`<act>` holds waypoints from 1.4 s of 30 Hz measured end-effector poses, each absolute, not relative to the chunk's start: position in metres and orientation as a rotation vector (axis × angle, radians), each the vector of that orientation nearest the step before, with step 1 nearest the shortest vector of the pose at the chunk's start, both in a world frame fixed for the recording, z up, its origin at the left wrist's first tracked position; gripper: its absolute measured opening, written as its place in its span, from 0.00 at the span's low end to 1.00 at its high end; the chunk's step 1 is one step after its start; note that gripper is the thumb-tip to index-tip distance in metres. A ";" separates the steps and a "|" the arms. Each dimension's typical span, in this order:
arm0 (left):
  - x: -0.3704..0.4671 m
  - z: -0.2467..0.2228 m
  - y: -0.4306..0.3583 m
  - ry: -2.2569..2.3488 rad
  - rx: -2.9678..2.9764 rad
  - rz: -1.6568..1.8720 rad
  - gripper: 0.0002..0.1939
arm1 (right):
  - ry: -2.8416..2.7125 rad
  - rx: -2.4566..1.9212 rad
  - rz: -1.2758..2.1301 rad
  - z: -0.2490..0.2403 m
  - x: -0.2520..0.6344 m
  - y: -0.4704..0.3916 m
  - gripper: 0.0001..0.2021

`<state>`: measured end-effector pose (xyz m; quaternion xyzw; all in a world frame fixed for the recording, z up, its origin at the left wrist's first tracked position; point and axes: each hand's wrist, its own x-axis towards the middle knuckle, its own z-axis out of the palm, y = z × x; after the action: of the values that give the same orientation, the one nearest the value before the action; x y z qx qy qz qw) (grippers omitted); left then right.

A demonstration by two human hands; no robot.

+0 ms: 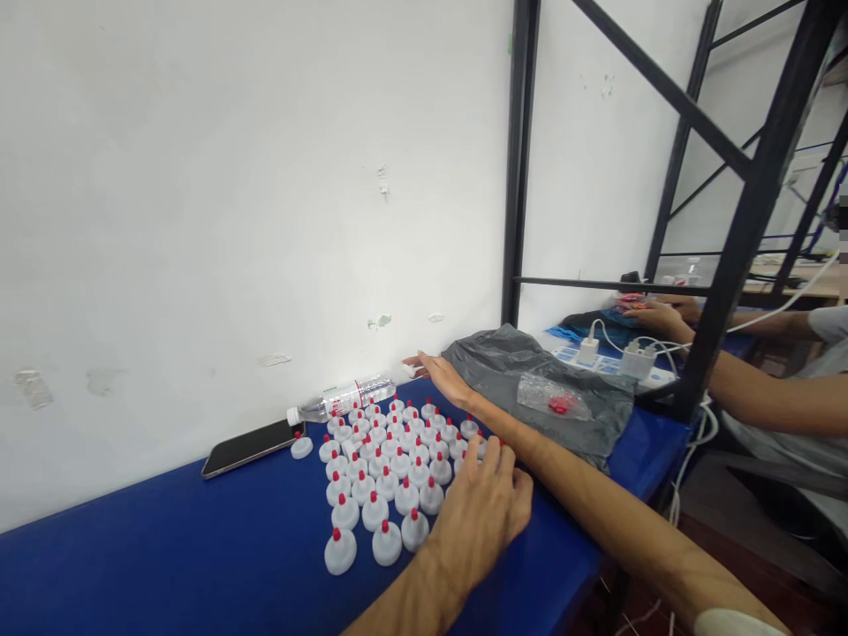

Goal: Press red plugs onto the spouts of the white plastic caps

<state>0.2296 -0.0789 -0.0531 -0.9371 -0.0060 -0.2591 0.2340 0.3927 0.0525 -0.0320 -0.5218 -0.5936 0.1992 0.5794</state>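
Observation:
Many white round caps with red nozzle tips (399, 462) stand upright in a close group on the blue table. My left hand (480, 499) is over the group's right edge, palm down, its bent fingers closed at a white red-tipped cap (486, 448); the fingers partly hide that cap. Beyond the group, near the wall, my right hand (442, 375) pinches a small white piece (411, 369) that looks like another cap, lifted above the table. A single cap (301, 446) stands apart at the left. Some caps are hidden behind my left hand.
A clear water bottle (341, 399) and a phone (255, 448) lie along the wall. Right of my arm is a grey plastic bag (490, 353) bearing a clear packet with red pieces (557, 404). A power strip (602, 362) and black frame (520, 177) stand beyond; another person's hands (662, 318) work behind.

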 end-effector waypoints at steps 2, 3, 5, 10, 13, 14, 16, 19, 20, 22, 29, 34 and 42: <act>0.225 -0.048 -0.085 0.042 -2.525 -0.723 0.11 | -1.392 -1.227 0.455 -0.033 0.394 0.054 0.31; 0.220 -0.043 -0.087 0.054 -2.516 -0.736 0.12 | -1.392 -1.232 0.448 -0.033 0.396 0.054 0.30; 0.206 -0.031 -0.086 0.043 -2.533 -0.796 0.17 | -1.387 -1.242 0.435 -0.033 0.399 0.055 0.30; 0.138 -0.001 -0.036 -0.309 -2.733 -1.111 0.13 | -1.370 -1.261 0.405 -0.029 0.405 0.054 0.29; 0.090 -0.006 0.018 -0.948 -2.689 -1.208 0.18 | -1.367 -1.271 0.393 -0.026 0.406 0.054 0.29; 0.076 -0.013 0.036 -1.100 -2.647 -1.226 0.20 | -1.368 -1.277 0.389 -0.026 0.406 0.054 0.29; 0.058 -0.030 0.066 -1.348 -2.609 -1.206 0.23 | -1.376 -1.290 0.381 -0.025 0.405 0.053 0.28; 0.048 -0.053 0.092 -1.509 -2.672 -1.114 0.23 | -1.393 -1.308 0.369 -0.023 0.402 0.050 0.28; 0.048 -0.058 0.094 -1.511 -2.710 -1.096 0.23 | -1.400 -1.312 0.362 -0.022 0.401 0.048 0.28; 0.051 -0.060 0.092 -1.491 -2.781 -1.078 0.23 | -1.414 -1.319 0.336 -0.018 0.398 0.042 0.26; 0.035 -0.045 0.059 -1.556 -2.813 -1.157 0.24 | -1.459 -1.257 0.163 0.019 0.379 0.016 0.16; -0.021 -0.051 0.045 -1.464 -2.839 -1.132 0.18 | -1.529 -1.068 0.154 0.050 0.290 -0.029 0.13; -0.056 -0.025 0.044 -1.737 -2.694 -1.419 0.17 | -1.988 -0.710 0.920 -0.016 0.123 -0.076 0.09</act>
<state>-0.0556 0.0439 -0.0253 -0.7558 -0.4872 -0.3981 -0.1811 0.1232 -0.0755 -0.0163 -0.2817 -0.7884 0.3650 0.4072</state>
